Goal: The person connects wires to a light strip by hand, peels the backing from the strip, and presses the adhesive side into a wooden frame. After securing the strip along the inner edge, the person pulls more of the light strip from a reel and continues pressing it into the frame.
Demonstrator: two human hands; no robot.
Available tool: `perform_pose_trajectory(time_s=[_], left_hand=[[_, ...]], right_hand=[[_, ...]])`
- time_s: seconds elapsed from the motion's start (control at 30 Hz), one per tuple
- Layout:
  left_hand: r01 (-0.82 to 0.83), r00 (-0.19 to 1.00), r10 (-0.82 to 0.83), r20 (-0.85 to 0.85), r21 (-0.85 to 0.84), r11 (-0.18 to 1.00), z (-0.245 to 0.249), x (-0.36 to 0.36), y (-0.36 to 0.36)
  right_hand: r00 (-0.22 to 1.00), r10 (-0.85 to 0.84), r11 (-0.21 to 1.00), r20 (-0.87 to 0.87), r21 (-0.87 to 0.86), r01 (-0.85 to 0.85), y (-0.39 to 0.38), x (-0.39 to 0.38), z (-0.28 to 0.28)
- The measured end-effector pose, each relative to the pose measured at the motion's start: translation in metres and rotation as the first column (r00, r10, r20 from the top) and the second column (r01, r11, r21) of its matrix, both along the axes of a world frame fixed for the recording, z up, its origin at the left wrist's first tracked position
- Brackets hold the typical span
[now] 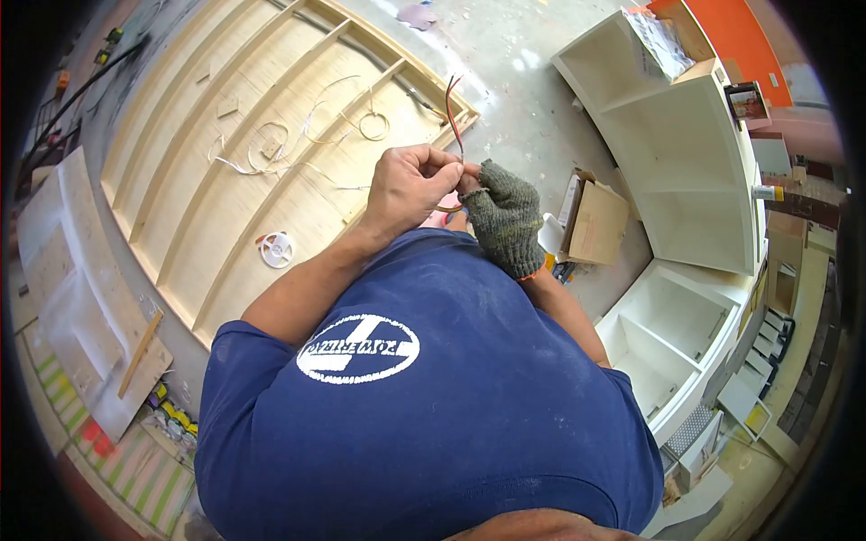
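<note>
I see the left hand (pixel 410 185) and gloved right hand (pixel 502 222) pinching a wire (pixel 454 117) above a wooden frame (pixel 225 225), apparently on a concrete floor (pixel 519 99).

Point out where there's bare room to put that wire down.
Bare: the outer bays of the wooden frame, and the concrete floor between frame and white cabinet. Crowded: the bays strewn with white strips, and around the cardboard box.
</note>
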State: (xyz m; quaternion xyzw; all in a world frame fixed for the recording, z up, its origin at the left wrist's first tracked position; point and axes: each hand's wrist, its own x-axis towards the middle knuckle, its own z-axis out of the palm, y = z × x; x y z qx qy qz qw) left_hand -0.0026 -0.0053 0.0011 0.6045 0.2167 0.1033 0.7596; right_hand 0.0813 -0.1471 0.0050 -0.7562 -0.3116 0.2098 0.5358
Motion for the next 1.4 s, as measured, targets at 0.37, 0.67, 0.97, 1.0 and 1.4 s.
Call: perform_pose_trajectory(time_s=[0.37, 0.67, 0.97, 1.0, 1.4], left_hand=[[0.023, 0.999, -0.023, 0.026, -0.02, 1.0, -0.001, 0.0, 0.001], [0.055, 0.998, -0.05, 0.034, -0.149, 0.987, -0.006, -0.001, 0.007], [0.016, 0.998, 0.004, 0.067, -0.302, 0.953, 0.004, 0.001, 0.006], [0.016, 0.998, 0.005, 0.069, -0.297, 0.955, 0.003, 0.002, 0.006], [0.074, 0.995, -0.061, -0.074, 0.193, 0.978, 0.0, -0.003, 0.019]], right_hand=[[0.993, -0.005, 0.999, -0.114, -0.052, -0.001, -0.002, 0.001, -0.002], [0.846, 0.064, 0.997, -0.53, 0.077, -0.027, -0.007, 0.018, -0.005], [0.867, 0.063, 0.996, -0.494, 0.092, -0.019, 0.001, 0.01, 0.005], [0.868, 0.066, 0.995, -0.492, 0.098, -0.021, 0.001, 0.009, 0.006], [0.917, 0.069, 0.996, -0.392, 0.085, -0.039, 0.012, 0.005, -0.002]])
